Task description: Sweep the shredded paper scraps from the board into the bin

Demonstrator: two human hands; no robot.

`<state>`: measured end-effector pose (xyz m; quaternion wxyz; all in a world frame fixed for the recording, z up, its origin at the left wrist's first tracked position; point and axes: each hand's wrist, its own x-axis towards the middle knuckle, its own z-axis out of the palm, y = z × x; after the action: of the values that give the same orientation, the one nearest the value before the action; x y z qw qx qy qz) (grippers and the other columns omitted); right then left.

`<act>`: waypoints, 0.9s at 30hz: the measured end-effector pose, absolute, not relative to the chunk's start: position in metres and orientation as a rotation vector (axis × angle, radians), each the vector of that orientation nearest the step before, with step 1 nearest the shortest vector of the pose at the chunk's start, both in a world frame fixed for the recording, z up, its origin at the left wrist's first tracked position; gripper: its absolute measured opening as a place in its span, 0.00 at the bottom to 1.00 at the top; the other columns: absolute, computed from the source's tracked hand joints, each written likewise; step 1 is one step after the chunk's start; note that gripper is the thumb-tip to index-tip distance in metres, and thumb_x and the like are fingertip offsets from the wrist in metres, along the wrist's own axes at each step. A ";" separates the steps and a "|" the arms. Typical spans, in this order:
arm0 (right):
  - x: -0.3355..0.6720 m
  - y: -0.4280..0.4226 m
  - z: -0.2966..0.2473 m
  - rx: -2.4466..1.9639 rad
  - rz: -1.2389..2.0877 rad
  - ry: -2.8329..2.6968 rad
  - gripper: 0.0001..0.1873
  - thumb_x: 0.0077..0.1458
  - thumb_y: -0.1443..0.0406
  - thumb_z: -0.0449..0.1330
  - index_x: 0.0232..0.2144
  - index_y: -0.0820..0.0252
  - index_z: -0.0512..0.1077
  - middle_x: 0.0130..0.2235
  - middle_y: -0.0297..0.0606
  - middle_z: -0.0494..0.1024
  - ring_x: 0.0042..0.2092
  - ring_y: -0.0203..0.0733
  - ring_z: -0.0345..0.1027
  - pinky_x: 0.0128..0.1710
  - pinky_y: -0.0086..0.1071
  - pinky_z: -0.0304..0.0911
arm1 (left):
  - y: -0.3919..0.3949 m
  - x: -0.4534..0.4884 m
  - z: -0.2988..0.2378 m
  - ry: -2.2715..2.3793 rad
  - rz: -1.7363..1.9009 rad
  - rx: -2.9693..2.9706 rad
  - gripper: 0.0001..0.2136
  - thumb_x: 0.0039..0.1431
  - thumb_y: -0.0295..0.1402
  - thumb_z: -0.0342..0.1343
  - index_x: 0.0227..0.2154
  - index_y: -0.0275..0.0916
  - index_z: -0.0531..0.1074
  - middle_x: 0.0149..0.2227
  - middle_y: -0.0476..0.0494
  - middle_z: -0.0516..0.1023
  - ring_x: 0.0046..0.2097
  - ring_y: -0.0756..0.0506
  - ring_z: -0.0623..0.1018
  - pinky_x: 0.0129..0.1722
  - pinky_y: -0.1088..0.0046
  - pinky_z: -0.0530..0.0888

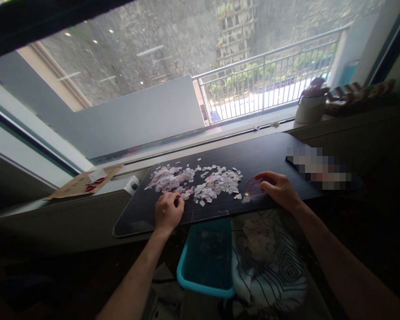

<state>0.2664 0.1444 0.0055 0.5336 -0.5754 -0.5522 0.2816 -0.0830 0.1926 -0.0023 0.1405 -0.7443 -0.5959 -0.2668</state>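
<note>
Two adjoining heaps of small white and pinkish paper pieces, a left heap (171, 178) and a right heap (218, 183), lie on a dark tabletop (253, 155). My left hand (168, 211) rests at the near edge of the left heap, its fingers curled in; whatever they may hold is hidden. To the right of the heaps, my right hand (280, 189) hovers low over the table with thumb and fingers somewhat apart. Close by its fingertips is a faint reddish loop (252, 186), with a small clear piece (246, 197) at its lower left.
Below the table's front edge stand a turquoise basin (205, 291) with scraps inside and a striped cloth or bag (270, 284) with pale pieces on it. A brown paper bag (76, 186) lies on the left sill. A white pot (310, 109) stands on the right sill.
</note>
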 end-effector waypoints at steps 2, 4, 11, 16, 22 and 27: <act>0.267 0.144 0.005 -1.340 0.691 -1.321 0.13 0.43 0.65 0.56 0.33 0.60 0.76 0.24 0.32 0.74 0.27 0.38 0.66 0.28 0.30 0.60 | 0.192 -0.083 -0.002 -1.725 -0.767 -2.150 0.10 0.56 0.34 0.47 0.31 0.39 0.73 0.35 0.42 0.74 0.40 0.40 0.73 0.43 0.64 0.69; 0.267 0.144 0.005 -1.349 0.688 -1.355 0.13 0.43 0.65 0.56 0.33 0.60 0.76 0.23 0.32 0.74 0.27 0.38 0.66 0.28 0.30 0.60 | 0.192 -0.082 -0.001 -1.728 -0.764 -2.151 0.10 0.56 0.34 0.47 0.31 0.40 0.73 0.35 0.42 0.74 0.41 0.40 0.73 0.43 0.64 0.69; 0.265 0.141 0.005 -1.313 0.676 -1.397 0.13 0.44 0.65 0.55 0.34 0.59 0.75 0.25 0.32 0.74 0.27 0.37 0.65 0.27 0.30 0.60 | 0.191 -0.081 -0.001 -1.738 -0.756 -2.149 0.10 0.56 0.34 0.47 0.31 0.40 0.73 0.35 0.42 0.74 0.41 0.40 0.73 0.43 0.64 0.69; 0.264 0.141 0.006 -1.284 0.731 -1.495 0.13 0.44 0.67 0.55 0.34 0.60 0.75 0.25 0.31 0.73 0.27 0.36 0.65 0.27 0.29 0.60 | 0.191 -0.081 -0.001 -1.742 -0.758 -2.147 0.09 0.56 0.34 0.47 0.31 0.40 0.73 0.35 0.42 0.74 0.41 0.40 0.73 0.43 0.64 0.69; 0.265 0.130 -0.006 -1.302 0.655 -1.491 0.14 0.48 0.65 0.56 0.38 0.58 0.74 0.28 0.33 0.74 0.28 0.37 0.66 0.27 0.29 0.62 | 0.191 -0.080 -0.001 -1.750 -0.753 -2.142 0.10 0.56 0.33 0.47 0.31 0.39 0.73 0.35 0.42 0.74 0.40 0.40 0.73 0.43 0.64 0.69; 0.247 0.100 -0.014 -1.378 0.403 -1.540 0.12 0.52 0.63 0.56 0.40 0.56 0.73 0.29 0.34 0.75 0.27 0.37 0.67 0.28 0.31 0.65 | 0.190 -0.079 -0.001 -1.774 -0.751 -2.127 0.09 0.55 0.33 0.48 0.31 0.40 0.73 0.36 0.42 0.74 0.41 0.41 0.73 0.43 0.65 0.69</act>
<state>0.2468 0.1001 -0.0139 0.4951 -0.5686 -0.6355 0.1662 -0.0786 0.1903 -0.0014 0.1355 -0.7342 -0.6126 -0.2594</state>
